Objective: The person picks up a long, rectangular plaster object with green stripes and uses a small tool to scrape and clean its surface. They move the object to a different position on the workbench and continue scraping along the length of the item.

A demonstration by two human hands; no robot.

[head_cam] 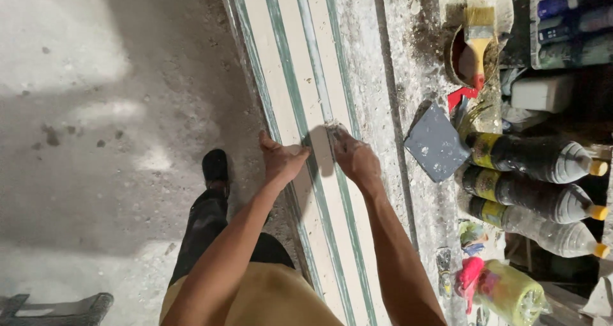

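Both bare arms reach forward and slightly inward from the bottom of the view, forearms nearly straight and converging toward the hands. The left hand (283, 159) lies palm down, wrist bent a little, thumb spread to the left and fingers pointing right toward the other hand, pressed flat. The right hand (355, 157) sits just beside it, back of the hand up, knuckles raised and fingers curled down and forward, fingertips pinched together at the far end. The two hands are near but not touching, a narrow shadowed gap between them. Below the left arm, a leg in dark trousers and a dark shoe stand on the floor.
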